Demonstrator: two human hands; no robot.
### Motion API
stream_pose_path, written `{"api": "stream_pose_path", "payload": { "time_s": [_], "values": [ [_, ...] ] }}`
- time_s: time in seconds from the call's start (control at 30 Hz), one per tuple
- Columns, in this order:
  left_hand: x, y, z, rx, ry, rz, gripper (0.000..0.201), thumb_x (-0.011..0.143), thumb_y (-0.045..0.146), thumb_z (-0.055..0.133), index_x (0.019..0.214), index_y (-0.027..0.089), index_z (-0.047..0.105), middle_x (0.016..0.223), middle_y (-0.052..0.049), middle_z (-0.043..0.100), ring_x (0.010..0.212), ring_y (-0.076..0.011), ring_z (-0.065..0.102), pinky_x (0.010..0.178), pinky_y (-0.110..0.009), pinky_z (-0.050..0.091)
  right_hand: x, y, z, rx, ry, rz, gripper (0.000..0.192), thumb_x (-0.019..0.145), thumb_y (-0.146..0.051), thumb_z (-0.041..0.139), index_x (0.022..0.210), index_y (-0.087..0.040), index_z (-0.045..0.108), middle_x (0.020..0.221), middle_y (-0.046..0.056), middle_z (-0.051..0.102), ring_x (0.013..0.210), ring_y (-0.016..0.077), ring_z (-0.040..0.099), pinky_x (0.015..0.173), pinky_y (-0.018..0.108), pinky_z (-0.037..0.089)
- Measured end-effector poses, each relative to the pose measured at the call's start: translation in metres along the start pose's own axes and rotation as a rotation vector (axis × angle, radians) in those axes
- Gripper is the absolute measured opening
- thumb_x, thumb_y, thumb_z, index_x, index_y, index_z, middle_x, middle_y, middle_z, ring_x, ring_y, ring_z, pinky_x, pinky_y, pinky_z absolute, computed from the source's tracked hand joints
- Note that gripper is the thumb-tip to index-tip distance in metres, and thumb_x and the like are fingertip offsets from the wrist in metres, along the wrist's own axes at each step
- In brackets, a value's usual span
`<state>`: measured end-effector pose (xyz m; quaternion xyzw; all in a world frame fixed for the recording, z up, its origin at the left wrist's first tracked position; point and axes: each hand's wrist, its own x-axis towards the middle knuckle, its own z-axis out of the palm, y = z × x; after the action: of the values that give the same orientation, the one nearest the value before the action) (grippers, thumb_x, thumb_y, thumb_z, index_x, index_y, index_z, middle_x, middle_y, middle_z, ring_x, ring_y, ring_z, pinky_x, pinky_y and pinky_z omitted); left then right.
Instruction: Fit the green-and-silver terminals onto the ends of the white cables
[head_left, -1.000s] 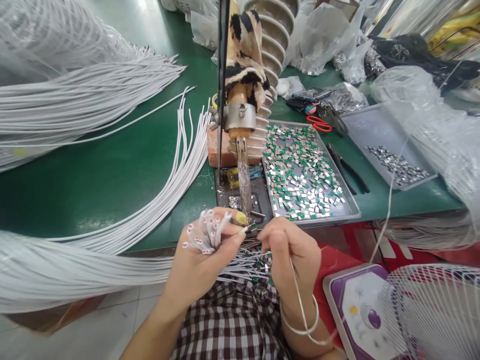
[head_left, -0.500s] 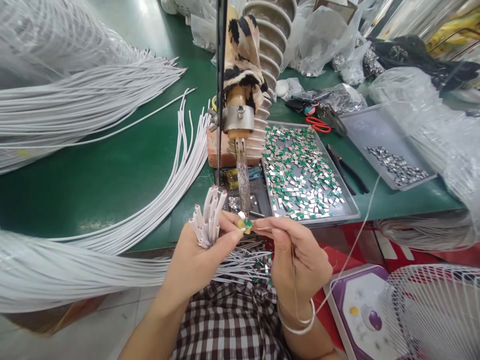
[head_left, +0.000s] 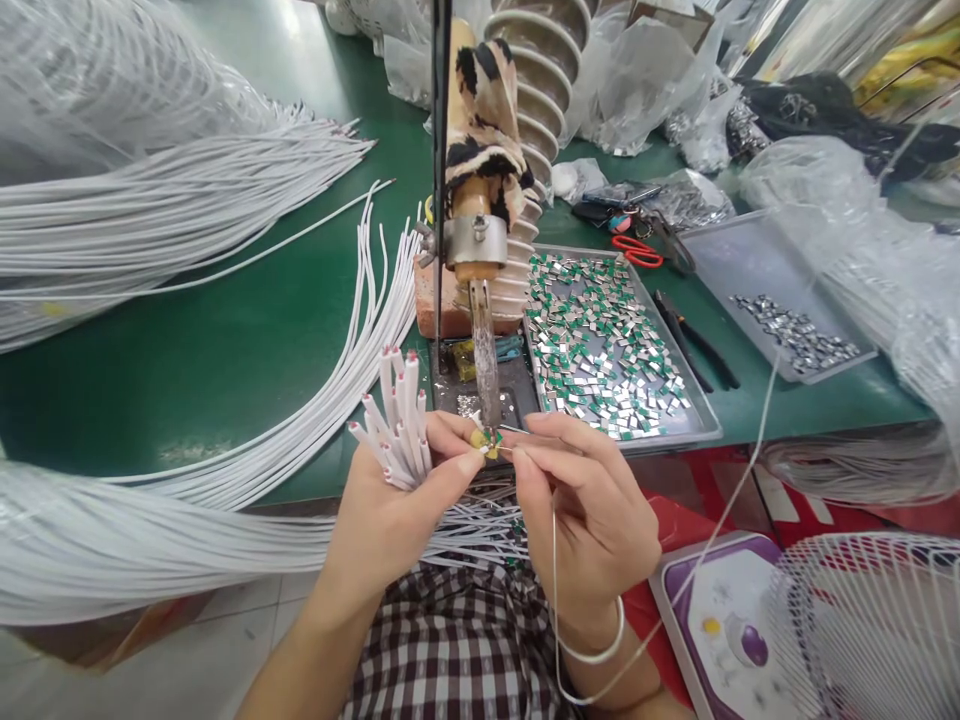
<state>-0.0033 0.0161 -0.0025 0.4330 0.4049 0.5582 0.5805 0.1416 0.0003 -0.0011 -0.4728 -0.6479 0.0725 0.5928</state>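
My left hand [head_left: 397, 510] is closed around a bundle of white cables [head_left: 397, 415], their reddish ends sticking up. Between its thumb and fingertips a small green circuit board [head_left: 491, 440] with a connector is pinched, partly hidden by the fingers. Directly above, the tip of a fixed soldering iron [head_left: 484, 350] comes down onto the board or very near it. My right hand [head_left: 589, 500] pinches a thin solder wire [head_left: 555, 560] close to that tip; the wire loops down past the wrist and off to the upper right.
A tray [head_left: 709, 425] of many small green boards lies right of the iron. Beyond it are black-handled pliers [head_left: 701, 345], red scissors [head_left: 637, 250] and a bin [head_left: 720, 250] of metal parts. White cable bundles [head_left: 150, 220] cover the left. A fan [head_left: 870, 620] stands at lower right.
The cable ends in my left hand have tilted left. My right fingers have shifted slightly left toward the iron tip, and the wire loop hangs differently.
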Motion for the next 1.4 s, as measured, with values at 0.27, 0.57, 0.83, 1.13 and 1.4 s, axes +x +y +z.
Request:
{"api": "stream_pose_path", "payload": {
  "time_s": [0.27,0.57,0.83,1.13,1.4],
  "values": [
    [-0.004,-0.006,-0.002,0.049,-0.018,-0.02,0.018,0.082,0.01,0.071,0.072,0.024,0.072,0.083,0.006,0.073,0.078,-0.0097,0.068,0.073,-0.018,0.052,-0.005,0.004,-0.002,0.127,-0.05,0.032,0.023,0.085,-0.002,0.067,0.099,-0.02,0.071,0.097,0.005,0.078,0.091,0.0176,0.075,0.082,0.035,0.066],
    [-0.004,-0.004,-0.002,0.191,0.02,-0.056,0.02,0.088,0.016,0.067,0.07,0.023,0.074,0.089,0.002,0.067,0.086,-0.0131,0.065,0.076,-0.022,0.049,-0.007,0.004,0.001,0.065,-0.017,0.017,0.023,0.084,-0.001,0.069,0.099,-0.019,0.072,0.1,0.005,0.076,0.089,0.0158,0.075,0.082,0.034,0.066],
    [-0.004,0.002,0.002,0.137,0.021,-0.034,0.025,0.09,0.013,0.064,0.07,0.024,0.073,0.082,0.005,0.067,0.066,-0.0081,0.057,0.064,-0.019,0.047,-0.001,-0.005,0.002,-0.095,0.019,-0.088,0.018,0.085,0.0,0.07,0.097,-0.013,0.072,0.099,0.009,0.077,0.091,0.013,0.074,0.087,0.024,0.065],
    [-0.008,0.003,0.002,0.174,0.007,-0.01,0.022,0.088,0.013,0.064,0.071,0.023,0.071,0.08,0.004,0.07,0.078,-0.0115,0.064,0.066,-0.019,0.048,-0.003,-0.006,-0.001,-0.042,-0.022,-0.077,0.017,0.086,-0.004,0.07,0.097,-0.016,0.071,0.103,0.008,0.076,0.088,0.0159,0.076,0.08,0.031,0.068],
    [-0.008,-0.002,-0.001,0.172,0.054,-0.049,0.022,0.086,0.016,0.065,0.066,0.021,0.074,0.082,-0.004,0.072,0.073,-0.018,0.066,0.058,-0.027,0.048,-0.016,0.005,-0.003,0.15,-0.013,0.084,0.017,0.102,-0.018,0.048,0.099,-0.02,0.064,0.078,0.002,0.068,0.075,0.016,0.071,0.068,0.032,0.063]
  ]
}}
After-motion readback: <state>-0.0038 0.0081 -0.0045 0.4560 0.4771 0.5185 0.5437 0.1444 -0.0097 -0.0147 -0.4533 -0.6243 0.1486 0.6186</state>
